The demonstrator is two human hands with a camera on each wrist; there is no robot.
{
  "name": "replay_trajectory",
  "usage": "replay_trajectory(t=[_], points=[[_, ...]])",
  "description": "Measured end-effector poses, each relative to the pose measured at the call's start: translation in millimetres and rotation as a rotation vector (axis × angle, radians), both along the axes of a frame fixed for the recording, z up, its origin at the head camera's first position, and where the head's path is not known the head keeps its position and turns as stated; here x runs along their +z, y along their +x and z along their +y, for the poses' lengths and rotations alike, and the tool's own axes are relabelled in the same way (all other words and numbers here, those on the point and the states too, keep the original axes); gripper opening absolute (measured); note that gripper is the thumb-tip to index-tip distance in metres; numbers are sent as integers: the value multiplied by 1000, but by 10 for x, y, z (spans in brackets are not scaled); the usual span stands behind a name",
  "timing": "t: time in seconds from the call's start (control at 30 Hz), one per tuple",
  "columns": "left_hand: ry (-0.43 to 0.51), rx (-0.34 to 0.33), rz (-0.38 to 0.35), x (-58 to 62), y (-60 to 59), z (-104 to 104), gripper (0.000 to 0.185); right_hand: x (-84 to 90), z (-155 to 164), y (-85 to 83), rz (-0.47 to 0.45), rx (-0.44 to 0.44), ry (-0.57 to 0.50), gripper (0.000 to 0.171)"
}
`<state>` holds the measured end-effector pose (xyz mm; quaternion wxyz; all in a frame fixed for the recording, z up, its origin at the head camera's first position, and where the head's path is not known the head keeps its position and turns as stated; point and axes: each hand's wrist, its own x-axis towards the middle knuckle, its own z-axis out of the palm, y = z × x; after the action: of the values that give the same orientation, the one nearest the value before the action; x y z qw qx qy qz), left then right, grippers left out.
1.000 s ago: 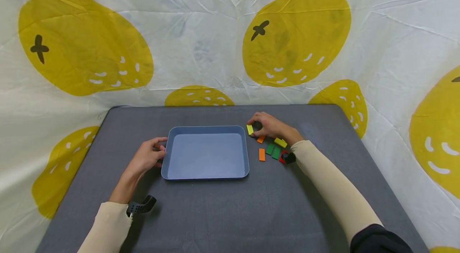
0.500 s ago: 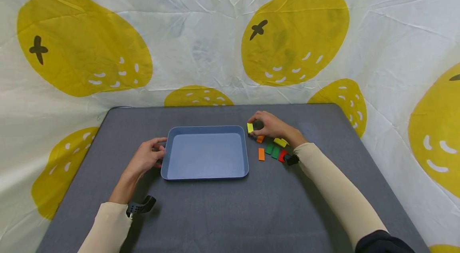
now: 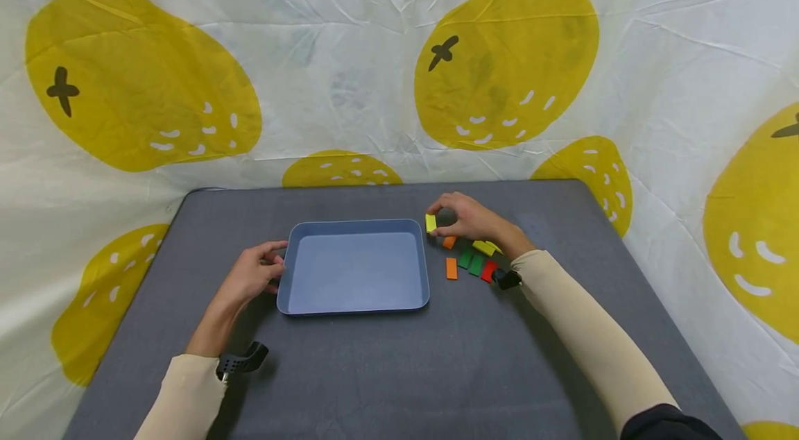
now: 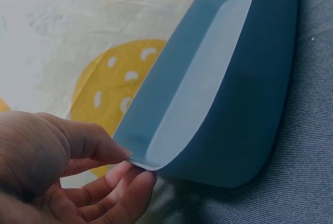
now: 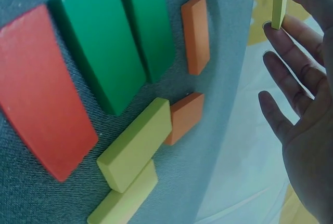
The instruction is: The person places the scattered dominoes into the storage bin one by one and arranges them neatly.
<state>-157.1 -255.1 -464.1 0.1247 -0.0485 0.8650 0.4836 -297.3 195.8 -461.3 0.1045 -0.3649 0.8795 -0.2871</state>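
Right hand (image 3: 468, 216) | reaching forward, pinching yellow block (image 3: 431, 223) | left hand (image 3: 250, 272) | angled inward, pinching tray (image 3: 352, 273) at its rim

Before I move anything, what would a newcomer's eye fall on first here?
Probably the big yellow fruit prints on the white cloth behind the grey table. Next would come the blue-grey tray near the table's middle, with the left hand at its left edge. Then the right hand, pinching a yellow block by the tray's far right corner, near the loose red, green, orange and yellow blocks.
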Motion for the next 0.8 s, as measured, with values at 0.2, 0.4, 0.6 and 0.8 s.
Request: replay_trajectory(t=[0.2,0.4,0.6,0.8], points=[[-5,5,1,0,4,-13,51,78,-56,33,5,17,-16,42],[-2,11,-3,-17,-13,-29,51,128,-119,61,25,36,-31,42],[13,14,-15,-12,-22,-28,51,198,-174,110,49,54,-28,41],[20,12,-30,-1,-24,-19,52,272,-243,151,78,83,-32,41]])
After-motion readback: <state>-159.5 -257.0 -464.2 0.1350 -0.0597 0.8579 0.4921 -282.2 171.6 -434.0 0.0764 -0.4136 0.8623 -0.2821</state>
